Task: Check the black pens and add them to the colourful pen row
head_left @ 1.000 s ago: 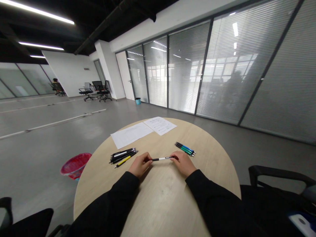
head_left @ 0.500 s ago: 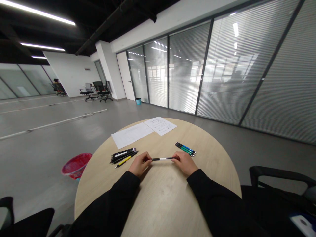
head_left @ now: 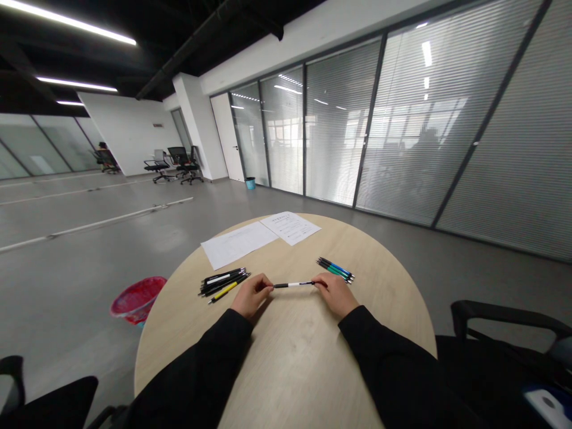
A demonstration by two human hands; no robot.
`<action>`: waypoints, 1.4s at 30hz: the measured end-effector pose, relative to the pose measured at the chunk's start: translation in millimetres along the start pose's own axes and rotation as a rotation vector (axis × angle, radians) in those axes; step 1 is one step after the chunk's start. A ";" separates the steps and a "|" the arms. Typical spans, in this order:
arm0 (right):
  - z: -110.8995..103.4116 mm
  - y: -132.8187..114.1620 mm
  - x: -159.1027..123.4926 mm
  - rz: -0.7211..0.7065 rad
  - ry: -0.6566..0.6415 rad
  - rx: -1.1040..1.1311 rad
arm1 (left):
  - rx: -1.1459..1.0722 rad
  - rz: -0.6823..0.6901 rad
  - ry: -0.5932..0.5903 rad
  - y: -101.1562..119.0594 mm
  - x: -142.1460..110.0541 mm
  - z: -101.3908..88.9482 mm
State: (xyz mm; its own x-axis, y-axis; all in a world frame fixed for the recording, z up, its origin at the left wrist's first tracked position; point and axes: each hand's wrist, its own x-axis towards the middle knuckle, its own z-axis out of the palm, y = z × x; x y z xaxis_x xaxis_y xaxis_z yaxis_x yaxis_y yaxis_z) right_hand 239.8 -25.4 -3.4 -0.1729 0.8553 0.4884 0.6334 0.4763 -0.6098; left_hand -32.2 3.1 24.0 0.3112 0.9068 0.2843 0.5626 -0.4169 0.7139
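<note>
The black-and-white pen (head_left: 292, 285) ran level between both hands, over the near middle of the round table (head_left: 295, 351). The left hand (head_left: 252, 296) was closed around its left end; the right hand (head_left: 336, 295) gripped its right end. A pile of pens (head_left: 222, 284) lay just left, blue and green pens (head_left: 335, 270) lay just right, and two papers (head_left: 259, 238) lay farther off.

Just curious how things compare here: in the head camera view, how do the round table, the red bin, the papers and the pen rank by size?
1. Round table.
2. Papers and red bin: they look alike, so unranked.
3. Pen, between the left hand and right hand.
</note>
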 end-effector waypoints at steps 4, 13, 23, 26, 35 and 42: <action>0.7 1.4 -0.1 0.044 0.011 0.012 | -0.110 -0.013 0.008 -3.6 1.3 1.6; 4.6 8.2 0.1 0.112 0.081 0.066 | -0.451 -0.106 -0.006 -10.9 4.3 8.3; 6.8 9.2 -0.8 0.140 0.129 0.140 | -0.610 -0.164 0.031 -16.4 2.5 14.4; 7.7 8.6 -1.0 0.134 0.145 0.160 | -0.619 -0.173 0.025 -15.7 2.6 14.0; 17.2 17.0 -1.0 0.212 0.167 0.321 | -0.640 -0.178 0.029 -9.0 0.5 13.2; 15.5 14.5 -0.8 0.251 0.168 0.346 | -0.643 -0.180 0.041 -8.9 1.0 13.1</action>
State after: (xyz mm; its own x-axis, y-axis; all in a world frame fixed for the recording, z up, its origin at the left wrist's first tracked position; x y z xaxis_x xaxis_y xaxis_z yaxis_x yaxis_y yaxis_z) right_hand 237.5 -16.1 -22.3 0.0966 0.9216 0.3759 0.3464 0.3229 -0.8807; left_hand -26.9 6.9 9.5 0.2185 0.9658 0.1398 0.0308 -0.1500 0.9882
